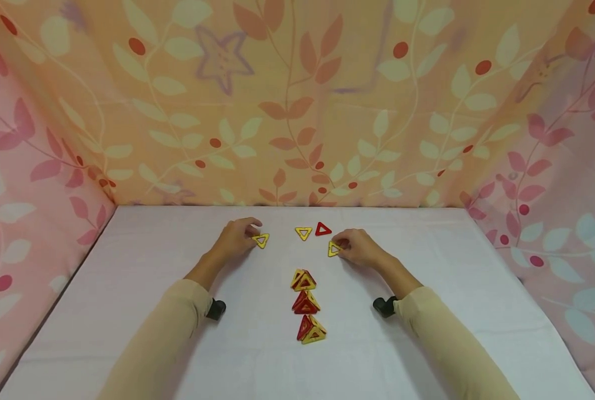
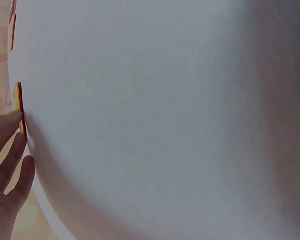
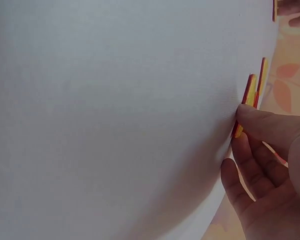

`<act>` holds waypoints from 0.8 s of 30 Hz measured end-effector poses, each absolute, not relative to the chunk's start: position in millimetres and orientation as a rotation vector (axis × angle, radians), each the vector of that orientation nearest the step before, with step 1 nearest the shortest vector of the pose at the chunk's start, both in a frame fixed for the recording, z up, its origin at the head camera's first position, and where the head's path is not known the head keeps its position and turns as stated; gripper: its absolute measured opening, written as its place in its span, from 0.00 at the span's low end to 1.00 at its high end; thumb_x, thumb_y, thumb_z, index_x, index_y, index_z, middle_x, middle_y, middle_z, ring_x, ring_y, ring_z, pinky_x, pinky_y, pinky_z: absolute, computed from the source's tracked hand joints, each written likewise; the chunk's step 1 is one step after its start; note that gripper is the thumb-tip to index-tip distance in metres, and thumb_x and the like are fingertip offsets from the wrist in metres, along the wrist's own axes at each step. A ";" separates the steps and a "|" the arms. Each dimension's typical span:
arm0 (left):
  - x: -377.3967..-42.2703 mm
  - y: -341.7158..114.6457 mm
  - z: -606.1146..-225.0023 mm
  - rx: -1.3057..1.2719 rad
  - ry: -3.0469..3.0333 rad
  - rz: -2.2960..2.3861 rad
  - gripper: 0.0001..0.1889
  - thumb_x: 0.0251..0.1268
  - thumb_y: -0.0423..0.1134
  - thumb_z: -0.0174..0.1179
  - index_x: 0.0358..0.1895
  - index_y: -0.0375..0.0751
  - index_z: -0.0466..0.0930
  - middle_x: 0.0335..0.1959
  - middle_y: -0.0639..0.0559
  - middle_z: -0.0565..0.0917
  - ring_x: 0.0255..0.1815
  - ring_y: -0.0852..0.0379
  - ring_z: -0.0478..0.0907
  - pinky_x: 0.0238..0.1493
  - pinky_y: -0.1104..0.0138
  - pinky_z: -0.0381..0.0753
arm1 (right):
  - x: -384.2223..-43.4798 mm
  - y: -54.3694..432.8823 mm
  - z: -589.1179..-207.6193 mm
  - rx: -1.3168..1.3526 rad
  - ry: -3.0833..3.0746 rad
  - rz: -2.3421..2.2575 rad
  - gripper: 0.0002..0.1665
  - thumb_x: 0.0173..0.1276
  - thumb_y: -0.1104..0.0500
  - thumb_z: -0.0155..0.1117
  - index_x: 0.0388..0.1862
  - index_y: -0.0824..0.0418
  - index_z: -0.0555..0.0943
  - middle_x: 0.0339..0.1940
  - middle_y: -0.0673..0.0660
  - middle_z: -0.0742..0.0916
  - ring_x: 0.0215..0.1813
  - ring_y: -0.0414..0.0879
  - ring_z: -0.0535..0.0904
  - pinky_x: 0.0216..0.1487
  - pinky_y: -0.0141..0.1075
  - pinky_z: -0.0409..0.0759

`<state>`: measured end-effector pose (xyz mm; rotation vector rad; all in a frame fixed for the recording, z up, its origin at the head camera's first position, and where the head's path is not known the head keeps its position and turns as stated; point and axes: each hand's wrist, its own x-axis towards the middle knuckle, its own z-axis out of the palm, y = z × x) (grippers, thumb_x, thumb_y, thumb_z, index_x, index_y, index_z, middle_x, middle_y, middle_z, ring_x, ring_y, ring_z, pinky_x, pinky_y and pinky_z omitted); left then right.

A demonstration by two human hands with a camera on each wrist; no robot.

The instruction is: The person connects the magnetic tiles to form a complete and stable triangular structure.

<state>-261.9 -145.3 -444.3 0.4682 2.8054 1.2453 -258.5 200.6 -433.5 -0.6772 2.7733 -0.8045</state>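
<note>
Two triangular tiles, yellow-faced with red showing along the edge, are held one per hand. My left hand (image 1: 237,236) pinches one tile (image 1: 265,236) between thumb and fingertips, at the back left; the left wrist view shows that tile (image 2: 19,97) edge-on. To the right, my right hand (image 1: 361,247) pinches the other tile (image 1: 330,250), seen on edge in the right wrist view (image 3: 249,90). Between the hands lie a loose yellow triangle (image 1: 304,228) and a red triangle (image 1: 319,229), both flat on the table and apart from the fingers.
Three small red-and-yellow pyramids of triangles stand in a front-to-back row at mid-table: the far one (image 1: 304,283), the middle one (image 1: 305,304) and the near one (image 1: 314,334). A patterned curtain (image 1: 287,139) borders the white table (image 1: 142,266) behind.
</note>
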 end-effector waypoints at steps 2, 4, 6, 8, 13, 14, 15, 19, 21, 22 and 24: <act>-261.7 -142.1 -444.0 0.492 2.786 1.253 0.23 0.56 0.19 0.61 0.57 0.30 0.78 0.47 0.37 0.87 0.51 0.42 0.83 0.56 0.51 0.78 | -258.2 198.6 -433.3 -0.676 2.768 -0.803 0.19 0.63 0.68 0.70 0.54 0.67 0.83 0.46 0.58 0.86 0.44 0.48 0.78 0.52 0.43 0.80; -261.3 -138.6 -443.8 0.507 2.766 1.257 0.23 0.56 0.19 0.60 0.57 0.30 0.78 0.48 0.37 0.86 0.52 0.42 0.83 0.56 0.51 0.78 | -257.5 196.6 -433.5 -0.680 2.763 -0.811 0.19 0.63 0.68 0.70 0.54 0.67 0.83 0.46 0.58 0.86 0.44 0.48 0.78 0.53 0.43 0.80; -261.3 -134.7 -444.3 0.525 2.751 1.248 0.23 0.57 0.19 0.60 0.58 0.31 0.78 0.48 0.38 0.86 0.52 0.42 0.82 0.56 0.51 0.78 | -257.1 194.9 -434.5 -0.692 2.759 -0.825 0.19 0.63 0.68 0.71 0.54 0.67 0.83 0.47 0.57 0.86 0.44 0.48 0.78 0.52 0.43 0.80; -261.0 -130.8 -444.4 0.531 2.742 1.244 0.22 0.57 0.20 0.61 0.58 0.31 0.78 0.48 0.38 0.86 0.52 0.43 0.82 0.57 0.51 0.78 | -256.8 192.8 -435.9 -0.708 2.757 -0.843 0.19 0.62 0.68 0.71 0.53 0.66 0.84 0.46 0.57 0.86 0.44 0.47 0.78 0.52 0.43 0.80; -259.9 -121.9 -445.0 0.554 2.732 1.230 0.22 0.57 0.21 0.63 0.58 0.31 0.78 0.47 0.39 0.87 0.52 0.44 0.83 0.56 0.51 0.78 | -256.7 186.9 -438.4 -0.757 2.753 -0.872 0.18 0.62 0.68 0.71 0.52 0.65 0.84 0.46 0.56 0.87 0.44 0.47 0.79 0.52 0.43 0.80; -259.7 -120.1 -445.0 0.551 2.727 1.227 0.22 0.57 0.21 0.63 0.58 0.32 0.78 0.47 0.40 0.87 0.52 0.44 0.83 0.56 0.52 0.78 | -256.7 185.9 -438.6 -0.762 2.752 -0.874 0.18 0.62 0.68 0.71 0.52 0.65 0.84 0.46 0.56 0.87 0.45 0.47 0.79 0.53 0.43 0.80; -259.6 -118.4 -445.2 0.545 2.722 1.223 0.22 0.58 0.21 0.63 0.58 0.32 0.78 0.47 0.40 0.87 0.52 0.45 0.83 0.57 0.52 0.78 | -256.5 184.9 -438.7 -0.762 2.749 -0.875 0.17 0.62 0.68 0.71 0.52 0.65 0.84 0.46 0.56 0.87 0.45 0.47 0.79 0.53 0.43 0.80; -258.5 -111.5 -445.5 0.510 2.704 1.208 0.22 0.60 0.23 0.64 0.59 0.35 0.78 0.48 0.42 0.87 0.53 0.46 0.82 0.58 0.52 0.77 | -255.7 180.3 -438.2 -0.748 2.740 -0.864 0.18 0.63 0.68 0.71 0.52 0.65 0.84 0.46 0.56 0.87 0.45 0.47 0.79 0.54 0.43 0.80; -258.3 -108.4 -446.1 0.497 2.697 1.208 0.22 0.60 0.24 0.65 0.59 0.35 0.78 0.49 0.43 0.87 0.53 0.47 0.82 0.59 0.53 0.77 | -255.7 177.6 -438.3 -0.738 2.734 -0.859 0.18 0.63 0.68 0.71 0.53 0.64 0.84 0.45 0.55 0.86 0.45 0.47 0.78 0.54 0.42 0.80; -258.2 -106.8 -446.6 0.503 2.698 1.206 0.22 0.60 0.24 0.65 0.59 0.36 0.78 0.49 0.44 0.87 0.52 0.48 0.82 0.58 0.54 0.78 | -256.0 176.1 -438.4 -0.744 2.734 -0.856 0.18 0.63 0.68 0.71 0.53 0.64 0.84 0.45 0.55 0.86 0.44 0.47 0.78 0.54 0.42 0.80; -257.8 -103.5 -447.0 0.510 2.694 1.209 0.22 0.60 0.24 0.66 0.59 0.36 0.78 0.48 0.45 0.87 0.52 0.49 0.82 0.58 0.54 0.78 | -256.3 173.3 -438.4 -0.767 2.734 -0.853 0.18 0.63 0.68 0.71 0.52 0.64 0.84 0.44 0.55 0.86 0.44 0.47 0.78 0.53 0.42 0.80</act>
